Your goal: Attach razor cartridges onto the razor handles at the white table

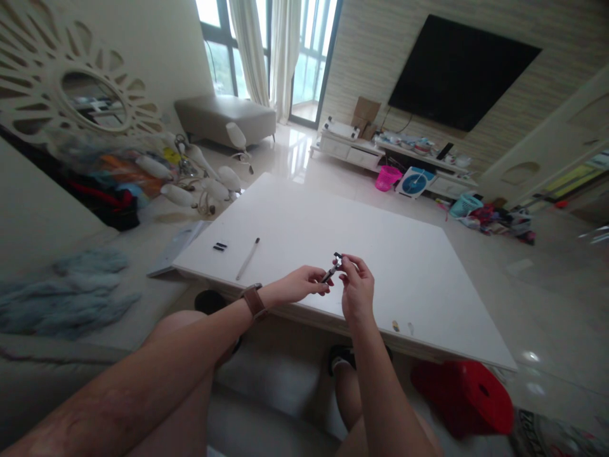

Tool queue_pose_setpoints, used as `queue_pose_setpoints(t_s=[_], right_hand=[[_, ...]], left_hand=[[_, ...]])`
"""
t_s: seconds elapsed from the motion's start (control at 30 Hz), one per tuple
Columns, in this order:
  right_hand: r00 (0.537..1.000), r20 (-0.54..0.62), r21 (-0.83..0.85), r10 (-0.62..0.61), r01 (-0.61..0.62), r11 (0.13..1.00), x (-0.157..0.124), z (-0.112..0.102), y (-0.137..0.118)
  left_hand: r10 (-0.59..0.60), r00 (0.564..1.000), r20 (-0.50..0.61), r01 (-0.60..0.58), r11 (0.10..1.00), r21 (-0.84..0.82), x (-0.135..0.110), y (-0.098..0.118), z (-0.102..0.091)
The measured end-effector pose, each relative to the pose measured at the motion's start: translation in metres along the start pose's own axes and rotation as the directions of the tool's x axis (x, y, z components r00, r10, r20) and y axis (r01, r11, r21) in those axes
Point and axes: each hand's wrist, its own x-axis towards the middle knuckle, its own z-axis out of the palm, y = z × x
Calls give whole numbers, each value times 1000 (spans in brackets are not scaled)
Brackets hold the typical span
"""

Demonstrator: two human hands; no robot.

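Observation:
Above the near edge of the white table (pixel 304 219), both hands close on a small slim black-and-silver tool (pixel 329 274) whose kind I cannot make out. My left hand (pixel 307 282), with a brown-strapped watch (pixel 254 301) on the wrist, pinches its lower end. The fingers of my right hand (pixel 356 282) grip the upper end, where a short black piece (pixel 337 256) sticks out. To the left on the tabletop lie a thin, pale stick with a dark tip (pixel 248 259) and two short black strips (pixel 219 247).
A small yellowish piece (pixel 395 325) and a tiny clear piece (pixel 410 328) lie near the table's front edge. A red plastic stool (pixel 469 397) stands at the lower right. Lamp parts (pixel 209 184) crowd the floor at left; a pink basket (pixel 387 178) stands beyond the table.

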Motion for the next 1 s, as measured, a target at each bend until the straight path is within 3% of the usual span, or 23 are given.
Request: queue_pose_setpoints(t_s=[0.2, 0.47, 1.0], right_hand=[[1000, 16, -3, 4, -4, 1000, 1, -2, 4], [998, 58, -7, -12, 13, 1000, 1, -2, 6], [998, 51, 34, 30, -32, 999, -1, -1, 2]], left_hand=[[21, 1000, -22, -21, 1000, 4, 0, 4, 1], [60, 992, -108, -74, 989, -131, 0, 16, 5], [154, 972, -177, -157, 988, -6, -3, 19, 2]])
